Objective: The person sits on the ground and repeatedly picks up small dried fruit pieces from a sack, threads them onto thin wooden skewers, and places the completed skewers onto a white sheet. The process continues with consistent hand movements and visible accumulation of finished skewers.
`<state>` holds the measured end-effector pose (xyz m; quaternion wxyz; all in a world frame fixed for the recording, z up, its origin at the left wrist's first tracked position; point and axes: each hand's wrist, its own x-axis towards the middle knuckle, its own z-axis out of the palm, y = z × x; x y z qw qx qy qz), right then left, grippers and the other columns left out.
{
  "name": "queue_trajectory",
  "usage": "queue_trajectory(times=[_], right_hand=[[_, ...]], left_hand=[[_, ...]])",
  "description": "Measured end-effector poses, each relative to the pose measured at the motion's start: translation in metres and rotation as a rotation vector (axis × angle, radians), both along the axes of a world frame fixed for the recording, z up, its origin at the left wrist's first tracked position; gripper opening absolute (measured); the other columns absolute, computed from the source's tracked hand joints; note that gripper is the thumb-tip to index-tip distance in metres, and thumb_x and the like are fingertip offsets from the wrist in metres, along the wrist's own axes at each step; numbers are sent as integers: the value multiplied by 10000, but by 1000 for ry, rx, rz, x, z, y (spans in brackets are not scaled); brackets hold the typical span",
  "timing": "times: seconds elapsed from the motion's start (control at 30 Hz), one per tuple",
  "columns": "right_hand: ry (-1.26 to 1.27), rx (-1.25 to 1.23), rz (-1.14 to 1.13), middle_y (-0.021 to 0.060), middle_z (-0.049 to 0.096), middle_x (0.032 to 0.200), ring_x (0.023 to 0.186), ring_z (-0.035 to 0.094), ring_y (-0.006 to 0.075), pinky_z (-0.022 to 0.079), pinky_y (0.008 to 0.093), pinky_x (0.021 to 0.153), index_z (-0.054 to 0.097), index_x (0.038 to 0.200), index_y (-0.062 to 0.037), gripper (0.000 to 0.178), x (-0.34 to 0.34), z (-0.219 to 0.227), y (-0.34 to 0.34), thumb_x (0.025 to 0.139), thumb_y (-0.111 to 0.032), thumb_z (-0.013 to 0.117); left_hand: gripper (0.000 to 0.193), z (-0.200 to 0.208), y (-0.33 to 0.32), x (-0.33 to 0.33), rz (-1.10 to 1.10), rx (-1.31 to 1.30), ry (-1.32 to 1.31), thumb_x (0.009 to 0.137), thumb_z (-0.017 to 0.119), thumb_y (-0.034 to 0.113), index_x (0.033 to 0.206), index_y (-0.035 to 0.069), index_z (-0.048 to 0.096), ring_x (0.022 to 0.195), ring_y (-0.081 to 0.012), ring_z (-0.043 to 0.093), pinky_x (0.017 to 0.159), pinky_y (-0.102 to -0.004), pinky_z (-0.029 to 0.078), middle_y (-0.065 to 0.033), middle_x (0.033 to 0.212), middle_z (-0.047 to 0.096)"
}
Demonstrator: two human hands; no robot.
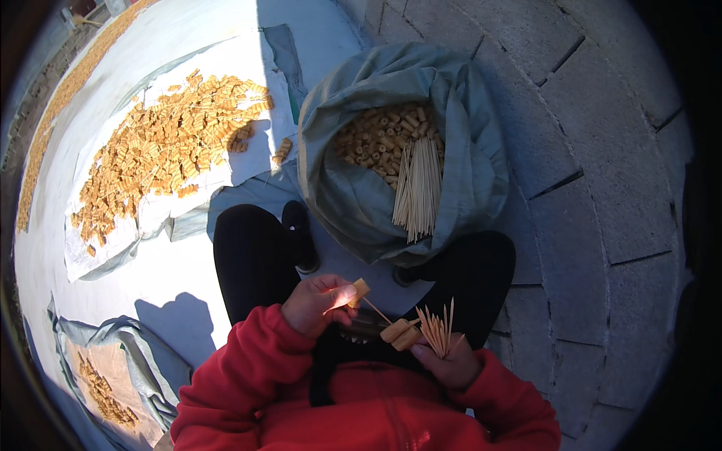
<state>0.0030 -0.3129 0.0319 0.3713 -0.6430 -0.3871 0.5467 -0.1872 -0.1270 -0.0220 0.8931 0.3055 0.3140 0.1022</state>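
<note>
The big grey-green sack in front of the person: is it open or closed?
Open: the sack has its mouth spread wide, so short tan pieces show inside, with a bundle of pale thin sticks.

Colours on record: mainly red, black, grey-green and tan.
We find the jacket [361, 391] plain red, the trousers [244, 263] plain black. The large bag [481, 165] we record as dull grey-green, unpatterned; its loose pieces [368, 139] are brownish tan with dark centres, its thin sticks [420, 184] pale cream. We log the held piece [361, 289] as yellowish tan, the paired pieces [398, 334] to its right as light tan, the pointed sticks [437, 331] as pinkish tan. At far left, we note golden-brown banded pieces [165, 139] on a white sheet [229, 62]; at near left, a pale peach sheet [129, 368]. The right-hand paving [575, 278] is grey, patterned in blocks by darker joint lines.
</note>
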Motion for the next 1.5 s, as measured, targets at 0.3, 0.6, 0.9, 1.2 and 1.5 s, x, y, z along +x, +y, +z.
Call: queue_trajectory(times=[0.3,0.6,0.9,1.2,1.5], right_hand=[[-84,116,-36,42,595,714,653,541,86,437,244,591,611,976,6,160,11,6,47,890,-110,544],[252,228,-476,-19,498,638,534,430,51,353,205,491,583,979,31,197,82,8,155,887,-141,555],[146,140,-405,-5,493,609,539,450,67,362,227,484,585,820,-15,107,95,-20,154,848,-109,544],[127,7,-308,10,545,653,606,513,92,409,252,536,625,862,-3,166,104,-10,154,852,-159,566],[342,4,-444,0,532,666,603,486,70,392,228,537,622,905,-4,151,98,-4,155,863,-128,547]], left_hand=[[279,17,6,43,-51,83,27,853,639,265,951,8,593,705,-124,575,641,-248,485,-62,827,605],[362,-30,141,134,30,664,267,880,559,305,1066,-5,576,824,-202,590,758,-301,483,-88,917,603],[736,-159,250,228,-157,1414,716,753,664,362,1338,48,349,1235,-358,376,1034,-377,328,-210,1356,354],[1058,-209,255,235,-144,1681,669,701,629,613,1417,9,138,1355,-403,98,1110,-439,133,-268,1455,104],[676,-176,221,222,-453,1863,751,768,603,471,1274,53,440,1216,-386,357,1034,-452,298,-241,1317,344]])
